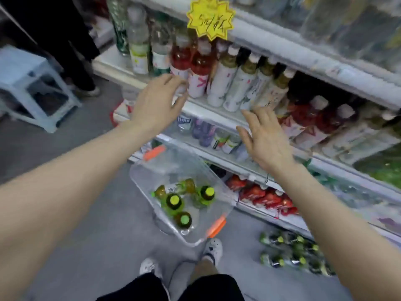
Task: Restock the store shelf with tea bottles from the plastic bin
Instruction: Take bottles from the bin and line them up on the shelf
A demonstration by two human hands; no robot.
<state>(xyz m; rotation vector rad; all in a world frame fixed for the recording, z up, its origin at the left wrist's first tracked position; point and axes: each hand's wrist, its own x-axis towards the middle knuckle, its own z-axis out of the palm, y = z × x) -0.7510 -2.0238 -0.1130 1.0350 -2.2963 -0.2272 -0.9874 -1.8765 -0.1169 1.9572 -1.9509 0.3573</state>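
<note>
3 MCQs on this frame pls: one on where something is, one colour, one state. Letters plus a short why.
1. Where is the plastic bin?
A. on the floor in front of the shelf
B. on the blue stool
C. on the top shelf

2. What colour are the caps of the tea bottles in the bin?
A. red
B. bright green
C. white

3. What is the right hand doing?
A. gripping a bottle
B. lifting the bin by a handle
C. open, holding nothing

Answers:
1 A: the bin sits on the grey floor just ahead of the person's shoes, beside the lower shelves.
2 B: each cap seen from above is bright green.
3 C: its fingers are spread near the shelf edge with nothing in them.
</note>
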